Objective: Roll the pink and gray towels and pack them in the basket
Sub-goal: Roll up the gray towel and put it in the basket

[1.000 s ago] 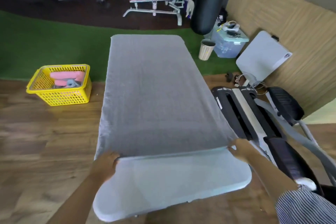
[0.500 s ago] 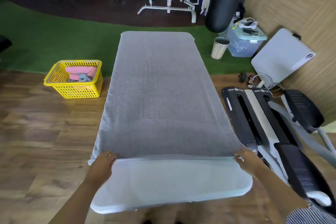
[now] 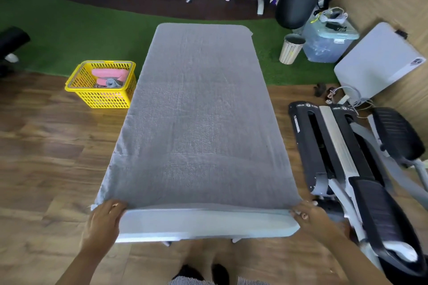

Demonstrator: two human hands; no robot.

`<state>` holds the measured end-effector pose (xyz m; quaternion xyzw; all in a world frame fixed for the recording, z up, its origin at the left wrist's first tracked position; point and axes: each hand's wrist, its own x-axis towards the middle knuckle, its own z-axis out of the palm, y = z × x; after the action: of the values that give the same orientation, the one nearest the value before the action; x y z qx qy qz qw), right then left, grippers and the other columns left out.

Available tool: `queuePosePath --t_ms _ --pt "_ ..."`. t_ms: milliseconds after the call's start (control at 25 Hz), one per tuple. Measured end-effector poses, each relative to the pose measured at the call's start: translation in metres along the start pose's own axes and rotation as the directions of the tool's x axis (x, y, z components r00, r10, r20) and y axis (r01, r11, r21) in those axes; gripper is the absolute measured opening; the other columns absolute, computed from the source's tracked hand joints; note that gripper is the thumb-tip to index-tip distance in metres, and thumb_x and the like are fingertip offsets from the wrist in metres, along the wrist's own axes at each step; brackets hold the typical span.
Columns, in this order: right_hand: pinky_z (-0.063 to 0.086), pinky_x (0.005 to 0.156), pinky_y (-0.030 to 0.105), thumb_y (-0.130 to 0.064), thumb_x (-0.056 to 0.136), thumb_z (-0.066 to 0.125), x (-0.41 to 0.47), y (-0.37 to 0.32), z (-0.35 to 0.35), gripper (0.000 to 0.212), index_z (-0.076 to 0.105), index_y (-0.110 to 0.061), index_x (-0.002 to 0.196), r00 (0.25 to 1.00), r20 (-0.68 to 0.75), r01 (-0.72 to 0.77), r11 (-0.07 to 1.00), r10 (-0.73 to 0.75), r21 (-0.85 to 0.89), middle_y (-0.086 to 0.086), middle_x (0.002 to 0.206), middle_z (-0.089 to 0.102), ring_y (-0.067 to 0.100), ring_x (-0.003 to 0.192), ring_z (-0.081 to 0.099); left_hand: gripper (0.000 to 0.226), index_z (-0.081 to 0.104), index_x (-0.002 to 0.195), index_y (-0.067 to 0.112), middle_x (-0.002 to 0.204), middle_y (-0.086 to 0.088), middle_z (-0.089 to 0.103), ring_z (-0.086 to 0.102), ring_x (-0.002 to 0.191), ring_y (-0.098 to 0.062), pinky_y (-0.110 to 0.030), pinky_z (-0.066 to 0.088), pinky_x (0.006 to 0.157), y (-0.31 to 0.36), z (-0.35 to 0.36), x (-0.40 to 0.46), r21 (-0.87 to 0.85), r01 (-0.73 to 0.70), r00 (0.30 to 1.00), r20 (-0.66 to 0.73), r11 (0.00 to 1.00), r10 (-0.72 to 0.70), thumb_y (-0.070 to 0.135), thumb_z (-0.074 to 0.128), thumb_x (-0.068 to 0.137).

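— Head view first: where is the gray towel (image 3: pixel 199 122)?
— Spread flat along the white counter (image 3: pixel 208 224), covering it from the far end almost to the near edge.
— And the grip?
— Left hand (image 3: pixel 104 220) pinches the towel's near left corner; right hand (image 3: pixel 312 217) pinches the near right corner. All the cloth stretches away from both hands.
— The basket (image 3: pixel 102 97)?
— Yellow, on the wooden floor (image 3: pixel 46 157) just left of the counter, apart from the hands. A pink towel (image 3: pixel 108 74) and a small gray roll (image 3: pixel 112 83) lie inside.
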<state>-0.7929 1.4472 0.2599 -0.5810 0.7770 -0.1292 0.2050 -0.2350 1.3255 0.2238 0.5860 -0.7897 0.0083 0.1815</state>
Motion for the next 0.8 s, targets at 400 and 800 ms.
queuePosePath --t_ms 400,800 --pt "0.039 0.062 0.019 -0.006 0.075 0.073 -0.032 -0.013 -0.002 0.009 0.072 -0.015 0.075 0.994 -0.044 -0.099 0.991 0.103 0.091 -0.002 0.070 0.066 0.019 0.065 0.059 0.025 0.064 0.084 0.025 0.070 0.005 0.059 0.065 0.066 -0.027 -0.043 0.041 0.062 0.006 -0.024 -0.024 0.169 0.046 0.997 0.048 0.984 -0.055 0.030 0.040 0.083" --pt "0.038 0.066 0.028 -0.007 0.082 0.067 -0.038 -0.031 -0.003 0.006 0.070 -0.011 0.079 0.982 -0.020 -0.180 0.971 0.185 0.156 0.006 0.076 0.065 0.024 0.069 0.058 0.021 0.061 0.081 0.030 0.069 0.007 0.062 0.066 0.067 -0.021 -0.047 0.040 0.068 0.001 -0.034 -0.031 0.165 0.091 0.993 0.065 0.982 -0.103 0.032 0.040 0.080"
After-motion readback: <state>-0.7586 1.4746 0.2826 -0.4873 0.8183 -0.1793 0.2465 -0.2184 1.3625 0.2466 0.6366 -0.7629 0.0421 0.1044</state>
